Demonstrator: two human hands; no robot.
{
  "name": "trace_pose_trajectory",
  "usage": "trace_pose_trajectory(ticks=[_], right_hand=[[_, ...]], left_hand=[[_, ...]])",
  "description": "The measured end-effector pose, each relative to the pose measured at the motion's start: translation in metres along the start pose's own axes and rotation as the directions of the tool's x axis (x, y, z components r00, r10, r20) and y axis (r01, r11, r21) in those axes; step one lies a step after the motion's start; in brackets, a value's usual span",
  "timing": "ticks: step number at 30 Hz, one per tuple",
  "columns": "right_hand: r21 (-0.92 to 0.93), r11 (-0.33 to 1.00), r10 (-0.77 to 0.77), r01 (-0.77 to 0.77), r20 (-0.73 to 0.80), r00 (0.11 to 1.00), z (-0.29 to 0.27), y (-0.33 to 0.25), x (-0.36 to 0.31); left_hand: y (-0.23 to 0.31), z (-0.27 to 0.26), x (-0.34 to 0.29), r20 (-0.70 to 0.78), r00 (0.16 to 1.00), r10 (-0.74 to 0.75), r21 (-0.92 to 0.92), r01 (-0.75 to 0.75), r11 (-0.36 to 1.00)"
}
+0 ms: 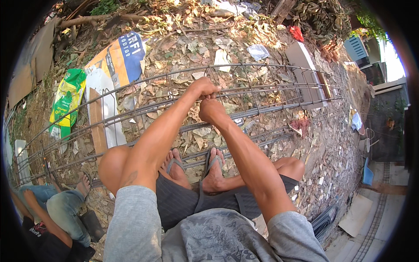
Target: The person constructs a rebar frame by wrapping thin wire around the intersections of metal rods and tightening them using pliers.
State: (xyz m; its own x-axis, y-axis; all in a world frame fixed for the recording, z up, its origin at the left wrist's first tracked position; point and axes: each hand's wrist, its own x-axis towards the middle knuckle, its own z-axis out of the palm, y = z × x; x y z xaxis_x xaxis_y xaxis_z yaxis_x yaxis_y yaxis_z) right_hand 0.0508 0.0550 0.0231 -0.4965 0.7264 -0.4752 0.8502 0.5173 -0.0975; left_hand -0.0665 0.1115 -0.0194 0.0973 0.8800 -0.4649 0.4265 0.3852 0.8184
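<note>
A long cage of steel reinforcing bars (257,110) with wire stirrups lies across in front of me, above the leaf-covered ground. Over its middle my two hands are close together. My left hand (204,88), the farther one, is closed, its fingertips pinched beside a stirrup and the middle bars. Just below it my right hand (212,111) is curled into a fist against the same bars. What the fingers hold is hidden; it may be too thin to see. My sandalled feet (214,168) rest by the cage's near side.
Another person (61,214) sits at the lower left by the cage's end. Orange-blue (118,61) and green-yellow (68,100) sacks lie beyond the bars at left. A pale board (303,72) stands under the cage at right. Coiled black cable (325,222) lies at lower right.
</note>
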Motion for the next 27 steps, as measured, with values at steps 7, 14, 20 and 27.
trace_pose_trajectory(ticks=[7, 14, 20, 27], right_hand=[[-0.04, 0.998, 0.05, -0.054, -0.101, 0.994, 0.033, 0.007, 0.017], [0.452, 0.892, -0.091, -0.016, 0.215, 0.972, 0.005, 0.003, 0.017], [0.616, 0.788, -0.061, 0.01, 0.063, 0.996, 0.025, 0.021, 0.011], [0.231, 0.97, 0.091, -0.073, -0.065, 0.994, 0.043, 0.008, 0.01]], left_hand=[[0.003, -0.009, 0.0, 0.023, 0.998, -0.064, 0.168, 0.059, 0.984], [-0.015, -0.012, 0.007, 0.037, 0.999, -0.012, 0.172, 0.006, 0.985], [0.014, -0.012, -0.007, 0.122, 0.989, -0.084, 0.195, 0.059, 0.979], [0.004, -0.002, -0.003, 0.115, 0.992, 0.043, 0.141, -0.059, 0.988]])
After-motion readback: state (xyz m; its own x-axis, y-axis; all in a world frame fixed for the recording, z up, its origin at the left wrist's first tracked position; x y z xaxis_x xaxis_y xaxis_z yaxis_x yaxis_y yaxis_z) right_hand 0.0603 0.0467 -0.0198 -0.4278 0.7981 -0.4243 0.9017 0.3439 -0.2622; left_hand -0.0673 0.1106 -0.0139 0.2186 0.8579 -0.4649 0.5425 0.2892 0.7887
